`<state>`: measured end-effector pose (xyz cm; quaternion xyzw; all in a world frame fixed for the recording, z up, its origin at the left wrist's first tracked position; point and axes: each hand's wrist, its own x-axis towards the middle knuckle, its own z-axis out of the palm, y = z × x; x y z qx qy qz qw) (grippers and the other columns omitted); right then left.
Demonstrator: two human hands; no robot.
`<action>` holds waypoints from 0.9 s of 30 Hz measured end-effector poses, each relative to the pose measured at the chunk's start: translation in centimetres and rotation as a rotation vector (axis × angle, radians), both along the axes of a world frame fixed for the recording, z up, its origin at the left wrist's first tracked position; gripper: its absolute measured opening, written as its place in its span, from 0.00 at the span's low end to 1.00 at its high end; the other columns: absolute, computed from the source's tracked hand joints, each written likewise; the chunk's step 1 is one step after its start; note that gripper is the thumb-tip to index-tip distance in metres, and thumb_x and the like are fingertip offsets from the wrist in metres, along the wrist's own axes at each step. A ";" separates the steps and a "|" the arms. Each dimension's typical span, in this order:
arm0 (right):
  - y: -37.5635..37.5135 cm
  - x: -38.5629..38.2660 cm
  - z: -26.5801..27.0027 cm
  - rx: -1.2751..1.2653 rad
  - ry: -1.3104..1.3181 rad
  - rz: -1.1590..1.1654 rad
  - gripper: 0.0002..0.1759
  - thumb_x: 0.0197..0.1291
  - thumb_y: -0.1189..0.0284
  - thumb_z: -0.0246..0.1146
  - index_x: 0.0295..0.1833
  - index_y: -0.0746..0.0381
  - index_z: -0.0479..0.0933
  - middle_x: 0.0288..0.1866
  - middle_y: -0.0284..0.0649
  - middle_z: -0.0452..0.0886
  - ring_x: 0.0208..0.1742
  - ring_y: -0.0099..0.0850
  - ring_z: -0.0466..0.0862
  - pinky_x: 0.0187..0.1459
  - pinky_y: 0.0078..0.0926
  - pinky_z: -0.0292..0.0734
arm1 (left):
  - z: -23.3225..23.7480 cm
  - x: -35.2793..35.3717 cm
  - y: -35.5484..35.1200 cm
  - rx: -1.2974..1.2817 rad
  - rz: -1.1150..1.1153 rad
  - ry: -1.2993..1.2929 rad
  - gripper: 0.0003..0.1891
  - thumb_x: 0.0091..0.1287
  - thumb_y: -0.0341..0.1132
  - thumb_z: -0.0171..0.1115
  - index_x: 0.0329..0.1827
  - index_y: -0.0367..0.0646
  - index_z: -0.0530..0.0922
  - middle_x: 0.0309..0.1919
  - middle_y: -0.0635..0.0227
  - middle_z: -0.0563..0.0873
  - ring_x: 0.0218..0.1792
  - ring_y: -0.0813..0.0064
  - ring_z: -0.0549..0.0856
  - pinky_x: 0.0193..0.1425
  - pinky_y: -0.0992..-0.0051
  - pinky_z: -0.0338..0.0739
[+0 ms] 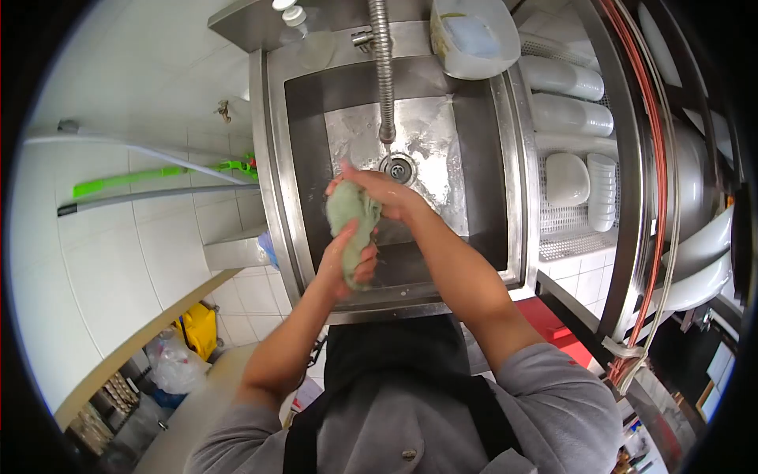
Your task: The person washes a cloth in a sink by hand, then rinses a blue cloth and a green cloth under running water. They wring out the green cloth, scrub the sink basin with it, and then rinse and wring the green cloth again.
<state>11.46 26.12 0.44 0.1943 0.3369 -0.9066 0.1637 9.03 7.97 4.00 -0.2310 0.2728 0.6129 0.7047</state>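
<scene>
A pale green cloth (351, 212) is bunched up between my two hands over the steel sink (482, 174). My left hand (347, 259) is closed round its lower end, fingers wrapped about the fabric. At the upper end my right hand (377, 189) grips the cloth, with its fingertips partly hidden and a little blurred. Just above my right hand hangs the coiled metal faucet hose (384, 87), its outlet over the drain (398, 168). The sink floor looks wet and shiny.
A plastic tub (474, 39) with a bluish thing inside stands on the sink's back right corner, a pump bottle (308, 39) at back left. Right of the sink, a perforated rack (580, 215) holds white dishes (567, 180). Poles, one with a green part (130, 178), lean at left.
</scene>
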 end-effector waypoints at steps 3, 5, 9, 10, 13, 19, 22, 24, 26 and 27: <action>-2.0 -0.6 1.5 -0.512 0.399 -0.199 0.52 0.54 0.29 0.46 0.68 0.63 0.66 0.62 0.49 0.74 0.63 0.40 0.75 0.61 0.42 0.73 | 6.7 2.1 0.3 0.531 0.427 -0.488 0.19 0.72 0.51 0.52 0.50 0.44 0.66 0.20 0.66 0.73 0.13 0.76 0.74 0.13 0.77 0.68; -4.6 -1.8 6.5 -0.755 0.658 -0.294 0.50 0.53 0.31 0.50 0.69 0.59 0.64 0.64 0.50 0.71 0.64 0.42 0.74 0.61 0.43 0.74 | 9.4 3.9 1.9 0.820 0.626 -0.779 0.16 0.74 0.47 0.50 0.52 0.45 0.63 0.20 0.63 0.74 0.12 0.75 0.74 0.12 0.77 0.68; -7.5 -3.7 11.1 -0.821 1.025 -0.360 0.30 0.53 0.51 0.71 0.54 0.58 0.74 0.56 0.47 0.76 0.54 0.39 0.80 0.49 0.36 0.80 | 11.6 3.4 3.4 1.243 0.493 -0.775 0.14 0.72 0.39 0.53 0.54 0.45 0.62 0.23 0.63 0.76 0.13 0.75 0.75 0.13 0.78 0.68; -7.0 -3.2 12.2 -0.832 1.023 -0.366 0.30 0.53 0.51 0.71 0.54 0.58 0.74 0.56 0.47 0.76 0.54 0.39 0.80 0.49 0.36 0.80 | 12.8 3.3 2.9 1.233 0.497 -0.771 0.14 0.72 0.39 0.53 0.54 0.45 0.62 0.23 0.63 0.76 0.13 0.75 0.75 0.13 0.78 0.68; -4.2 -1.3 13.3 -0.173 0.413 -0.277 0.10 0.50 0.74 0.69 0.34 0.60 0.74 0.27 0.30 0.74 0.26 0.20 0.74 0.25 0.24 0.72 | 13.4 2.4 1.0 0.785 0.439 -0.433 0.17 0.71 0.39 0.56 0.57 0.47 0.62 0.28 0.70 0.75 0.14 0.79 0.72 0.15 0.80 0.63; -4.0 0.1 0.3 0.418 -0.072 -0.189 0.04 0.47 0.75 0.64 0.27 0.62 0.75 0.21 0.35 0.75 0.20 0.25 0.77 0.25 0.26 0.76 | 2.6 0.4 1.7 -0.293 -0.316 0.352 0.10 0.66 0.43 0.60 0.37 0.50 0.70 0.20 0.75 0.72 0.13 0.81 0.66 0.14 0.78 0.58; -3.6 -0.3 -4.9 0.951 -0.165 -0.059 0.10 0.43 0.71 0.65 0.32 0.66 0.82 0.34 0.50 0.85 0.32 0.40 0.85 0.35 0.36 0.79 | -6.0 1.0 2.4 -0.411 -0.567 0.629 0.11 0.64 0.42 0.62 0.39 0.46 0.73 0.18 0.73 0.75 0.13 0.79 0.71 0.12 0.76 0.60; -3.7 -0.3 -6.4 1.259 -0.242 0.060 0.10 0.46 0.72 0.63 0.35 0.65 0.84 0.39 0.55 0.85 0.42 0.48 0.86 0.44 0.39 0.81 | -9.1 1.4 3.4 -0.365 -0.648 0.904 0.13 0.64 0.43 0.62 0.43 0.44 0.74 0.21 0.69 0.78 0.16 0.75 0.76 0.15 0.72 0.65; -4.1 -0.3 -7.4 1.318 -0.298 0.175 0.11 0.48 0.72 0.63 0.37 0.64 0.84 0.40 0.54 0.85 0.44 0.46 0.86 0.46 0.39 0.81 | -10.1 2.3 3.2 -0.346 -0.718 1.168 0.16 0.64 0.43 0.61 0.46 0.42 0.75 0.24 0.64 0.82 0.19 0.71 0.80 0.17 0.68 0.69; -3.8 -1.1 -7.7 1.391 -0.341 0.270 0.11 0.50 0.72 0.62 0.38 0.63 0.85 0.41 0.53 0.85 0.47 0.45 0.86 0.49 0.38 0.81 | -10.4 2.4 3.5 -0.430 -0.749 1.422 0.19 0.64 0.45 0.61 0.53 0.44 0.75 0.38 0.56 0.82 0.37 0.63 0.82 0.36 0.63 0.73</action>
